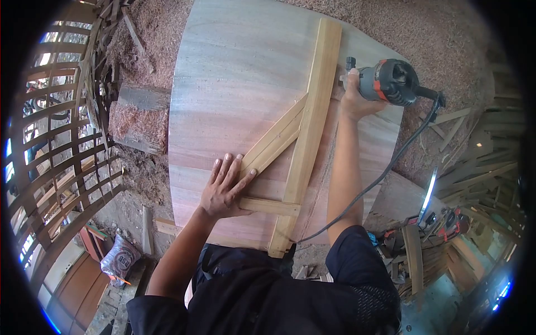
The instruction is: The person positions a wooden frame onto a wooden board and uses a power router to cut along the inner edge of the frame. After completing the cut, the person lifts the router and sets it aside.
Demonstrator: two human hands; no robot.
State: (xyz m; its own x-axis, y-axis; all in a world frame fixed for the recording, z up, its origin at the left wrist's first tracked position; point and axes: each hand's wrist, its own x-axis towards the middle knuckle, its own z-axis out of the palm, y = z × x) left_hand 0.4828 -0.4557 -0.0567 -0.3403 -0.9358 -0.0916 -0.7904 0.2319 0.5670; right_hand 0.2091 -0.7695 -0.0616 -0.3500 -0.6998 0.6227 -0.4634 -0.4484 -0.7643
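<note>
My right hand (360, 103) is wrapped round a corded trim router (385, 82) with a dark body and a red band. The router stands at the right side of a long wooden straightedge (319, 84), near its upper part; its base is mostly hidden. My left hand (224, 190) lies with fingers spread at the lower end of the diagonal brace (273, 137), touching it. The thumb rests by the short crosspiece (271, 206) joined to the straightedge. Beneath this wooden guide is a broad pinkish-grey board (223, 100), with a thin line running along the guide's right side.
The router's black cord (385, 174) crosses my right forearm. Wood shavings (148, 33) cover the ground around the board. A slatted frame (61, 111) stands at left, near a printed bag (120, 258). Wood scraps and another red-and-black tool (453, 222) lie at lower right.
</note>
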